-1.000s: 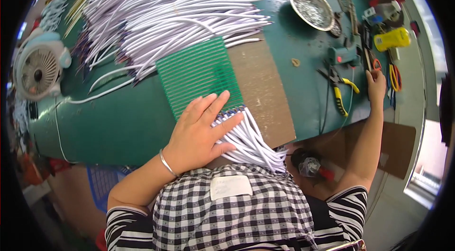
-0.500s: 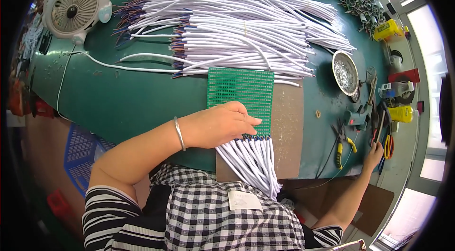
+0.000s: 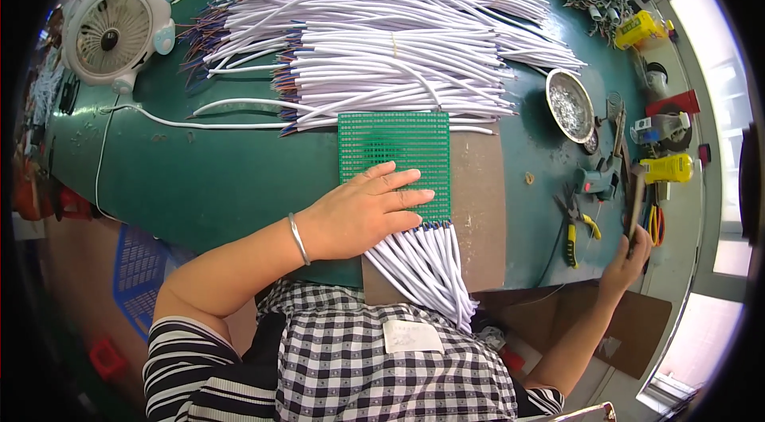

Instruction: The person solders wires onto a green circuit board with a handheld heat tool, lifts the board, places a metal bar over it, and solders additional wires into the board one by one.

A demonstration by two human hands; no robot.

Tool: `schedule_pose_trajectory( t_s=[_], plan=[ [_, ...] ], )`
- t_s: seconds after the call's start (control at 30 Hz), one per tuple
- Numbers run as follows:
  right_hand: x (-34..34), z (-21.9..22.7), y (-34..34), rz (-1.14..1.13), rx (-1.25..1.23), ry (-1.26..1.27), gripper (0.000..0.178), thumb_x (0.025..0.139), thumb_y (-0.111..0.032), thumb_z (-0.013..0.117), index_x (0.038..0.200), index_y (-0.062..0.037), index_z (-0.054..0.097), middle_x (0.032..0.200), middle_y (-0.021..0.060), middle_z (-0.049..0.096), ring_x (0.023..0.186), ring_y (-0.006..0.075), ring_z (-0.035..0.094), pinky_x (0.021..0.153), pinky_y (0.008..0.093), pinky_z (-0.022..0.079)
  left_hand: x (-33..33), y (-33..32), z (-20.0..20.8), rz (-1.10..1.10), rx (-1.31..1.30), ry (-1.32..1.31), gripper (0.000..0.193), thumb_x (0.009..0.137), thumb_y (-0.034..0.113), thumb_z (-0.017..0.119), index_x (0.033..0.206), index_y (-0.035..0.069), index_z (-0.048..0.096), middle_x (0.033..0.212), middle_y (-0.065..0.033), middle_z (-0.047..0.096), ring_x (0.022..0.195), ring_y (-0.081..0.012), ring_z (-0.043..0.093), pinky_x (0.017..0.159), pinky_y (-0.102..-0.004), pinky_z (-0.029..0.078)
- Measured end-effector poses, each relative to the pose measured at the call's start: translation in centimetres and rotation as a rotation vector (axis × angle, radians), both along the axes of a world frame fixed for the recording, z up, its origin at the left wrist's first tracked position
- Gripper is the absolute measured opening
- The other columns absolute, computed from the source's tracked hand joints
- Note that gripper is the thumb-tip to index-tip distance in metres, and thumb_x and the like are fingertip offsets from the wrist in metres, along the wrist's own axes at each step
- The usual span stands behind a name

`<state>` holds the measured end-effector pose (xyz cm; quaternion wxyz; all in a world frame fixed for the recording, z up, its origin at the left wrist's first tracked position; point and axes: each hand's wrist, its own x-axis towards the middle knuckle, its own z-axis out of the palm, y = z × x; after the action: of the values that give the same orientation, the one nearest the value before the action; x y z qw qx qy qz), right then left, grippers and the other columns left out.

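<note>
My left hand point(image 3: 362, 211) lies flat on a green circuit board panel point(image 3: 398, 131) with rows of small pads, its fingers spread. A bunch of white cables point(image 3: 426, 270) fans out from the panel's near edge, their short blue and brown ends lying against it. The panel rests on a brown board point(image 3: 478, 199) at the table's front. At the right table edge, my right hand point(image 3: 625, 259) is closed round a slim tan stick-like tool point(image 3: 636, 203), held nearly upright; its kind cannot be made out.
Large heaps of white cables point(image 3: 390, 63) lie behind the panel. To the right are a metal bowl of silvery bits point(image 3: 570, 107), yellow-handled pliers point(image 3: 572, 243), a green-grey tool point(image 3: 594, 180) and yellow bottles point(image 3: 668, 168). A fan point(image 3: 111, 31) stands far left, a blue basket point(image 3: 139, 266) below the table.
My right hand has raised the slim tool off the tools at the right edge. My left hand's fingers have spread out over the panel. The whole view has shifted slightly.
</note>
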<state>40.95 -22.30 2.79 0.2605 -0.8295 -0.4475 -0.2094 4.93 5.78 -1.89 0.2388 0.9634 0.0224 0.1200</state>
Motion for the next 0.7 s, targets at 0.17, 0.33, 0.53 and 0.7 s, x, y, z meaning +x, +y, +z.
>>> schedule_pose_trajectory(
  t_s=[0.17, 0.33, 0.53, 0.7],
  plan=[
    [-7.4, 0.9, 7.0, 0.317, -0.143, 0.100, 0.029, 0.080, -0.003, 0.060, 0.109, -0.0006, 0.057, 0.105, 0.0160, 0.054, 0.102, 0.0328, 0.051, 0.092, 0.0380, 0.040, -0.4, -1.6, -0.6, -0.023, -0.030, -0.032, 0.021, 0.083, 0.015, 0.057, 0.102, 0.010, 0.065, 0.130, -0.0058, 0.054, 0.127, -0.0278, 0.044, 0.107, -0.0445, 0.033],
    [-10.0, 0.8, 12.0, 0.408, -0.331, 0.011, 0.030, 0.074, -0.005, 0.065, 0.103, -0.0032, 0.059, 0.099, 0.0124, 0.055, 0.094, 0.0318, 0.052, 0.085, 0.0401, 0.042, -1.0, -2.8, -0.7, -0.050, -0.048, -0.039, 0.023, 0.087, 0.015, 0.051, 0.106, 0.009, 0.062, 0.131, -0.0056, 0.054, 0.128, -0.0257, 0.044, 0.108, -0.0419, 0.033],
    [-8.3, 0.6, 12.8, 0.459, -0.478, 0.020, 0.024, 0.077, -0.008, 0.064, 0.100, -0.0026, 0.060, 0.094, 0.0122, 0.055, 0.091, 0.0317, 0.052, 0.080, 0.0403, 0.042, -1.1, -3.0, -1.2, -0.047, -0.077, -0.078, 0.022, 0.085, 0.014, 0.056, 0.106, 0.007, 0.062, 0.127, -0.0065, 0.057, 0.124, -0.0267, 0.048, 0.105, -0.0436, 0.036],
    [-8.1, -0.1, 15.7, 0.504, -0.423, 0.048, 0.022, 0.079, -0.010, 0.063, 0.099, -0.0016, 0.060, 0.093, 0.0126, 0.055, 0.091, 0.0323, 0.052, 0.081, 0.0406, 0.042, 0.0, -2.7, -1.3, -0.105, -0.110, -0.091, 0.021, 0.085, 0.012, 0.057, 0.105, 0.006, 0.062, 0.125, -0.0069, 0.058, 0.123, -0.0268, 0.049, 0.105, -0.0436, 0.037]
  ],
)
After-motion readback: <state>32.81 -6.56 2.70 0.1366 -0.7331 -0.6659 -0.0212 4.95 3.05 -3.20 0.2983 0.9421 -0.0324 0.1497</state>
